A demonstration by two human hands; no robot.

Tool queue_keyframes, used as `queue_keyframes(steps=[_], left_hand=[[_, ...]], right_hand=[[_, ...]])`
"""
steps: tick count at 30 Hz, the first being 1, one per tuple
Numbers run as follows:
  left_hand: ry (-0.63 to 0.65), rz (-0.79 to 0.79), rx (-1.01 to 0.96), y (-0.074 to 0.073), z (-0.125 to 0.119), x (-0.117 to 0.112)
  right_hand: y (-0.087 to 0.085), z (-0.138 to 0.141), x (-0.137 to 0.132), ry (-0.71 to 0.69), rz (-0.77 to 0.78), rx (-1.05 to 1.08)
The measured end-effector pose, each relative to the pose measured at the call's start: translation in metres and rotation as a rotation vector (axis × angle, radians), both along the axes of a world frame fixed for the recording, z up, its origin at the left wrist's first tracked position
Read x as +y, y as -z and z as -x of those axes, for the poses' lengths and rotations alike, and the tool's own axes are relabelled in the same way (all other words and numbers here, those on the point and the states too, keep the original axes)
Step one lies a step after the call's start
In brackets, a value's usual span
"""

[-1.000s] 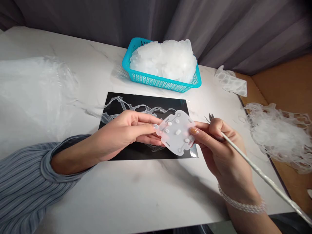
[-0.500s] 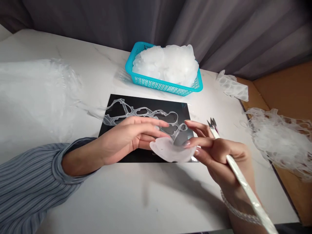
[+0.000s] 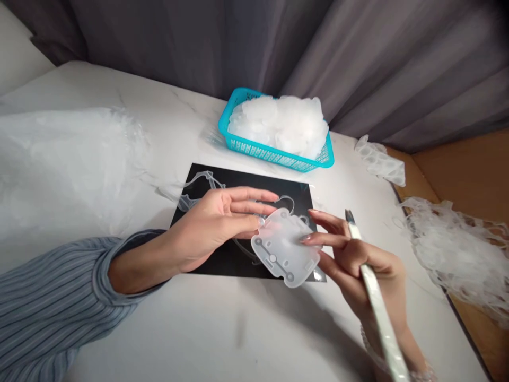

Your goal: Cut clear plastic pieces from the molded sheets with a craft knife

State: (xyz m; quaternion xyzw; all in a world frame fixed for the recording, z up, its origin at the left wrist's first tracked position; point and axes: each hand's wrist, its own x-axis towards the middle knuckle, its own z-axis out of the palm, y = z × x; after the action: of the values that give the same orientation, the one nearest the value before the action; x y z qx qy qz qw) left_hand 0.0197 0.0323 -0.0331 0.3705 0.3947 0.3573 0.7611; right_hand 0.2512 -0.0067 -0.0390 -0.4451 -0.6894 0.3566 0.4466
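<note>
Between my hands is a frosted, translucent pad of soft plastic or silicone, with lobed edges, small slots and a clear bar pattern. My left hand holds its upper left edge, the thumb in front and fingers stretched out, some behind the pad. My right hand pinches the right edge between thumb and fingers. Slim tweezers with a pearly white handle also rest in my right hand, dark tips pointing up and away. A thin translucent web of scrap lies on the black mat, partly hidden by my left hand.
Behind the mat stands a turquoise basket heaped with similar frosted pads. A large translucent pile covers the left side. Tangled scrap sits at the right over a brown cardboard box, near a crumpled sheet.
The pad was curled and seen nearly edge-on; now it is turned flat, facing me, showing its slots. The whole view has shifted slightly, with the scenery lower in the picture.
</note>
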Motion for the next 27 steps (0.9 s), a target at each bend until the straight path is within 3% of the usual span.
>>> queue_keyframes(steps=[4, 6, 12, 15, 18, 22, 25, 27], left_hand=[[-0.085, 0.039, 0.005, 0.005, 0.0, 0.003], [-0.141, 0.042, 0.031, 0.004, 0.003, 0.008], [-0.235, -0.082, 0.057, -0.015, 0.026, 0.008], [-0.309, -0.089, 0.107, -0.02, 0.046, 0.008], [-0.471, -0.097, 0.164, -0.017, 0.068, 0.026], [-0.658, -0.132, 0.289, -0.018, 0.092, 0.069], [-0.68, -0.227, 0.369, -0.036, 0.101, 0.088], [-0.577, -0.329, 0.391, -0.057, 0.106, 0.087]], right_hand=[[-0.004, 0.002, 0.02, 0.023, -0.233, -0.172], [-0.011, 0.01, 0.052, 0.078, -0.276, -0.197], [-0.048, 0.052, 0.186, 0.281, -0.203, -0.134], [-0.054, 0.057, 0.205, 0.344, -0.217, -0.116], [-0.046, 0.062, 0.17, 0.285, -0.209, -0.058], [-0.026, 0.11, 0.077, 0.044, -0.151, 0.015], [-0.017, 0.174, 0.016, -0.274, 0.04, 0.183], [-0.015, 0.213, -0.008, -0.388, 0.142, 0.197]])
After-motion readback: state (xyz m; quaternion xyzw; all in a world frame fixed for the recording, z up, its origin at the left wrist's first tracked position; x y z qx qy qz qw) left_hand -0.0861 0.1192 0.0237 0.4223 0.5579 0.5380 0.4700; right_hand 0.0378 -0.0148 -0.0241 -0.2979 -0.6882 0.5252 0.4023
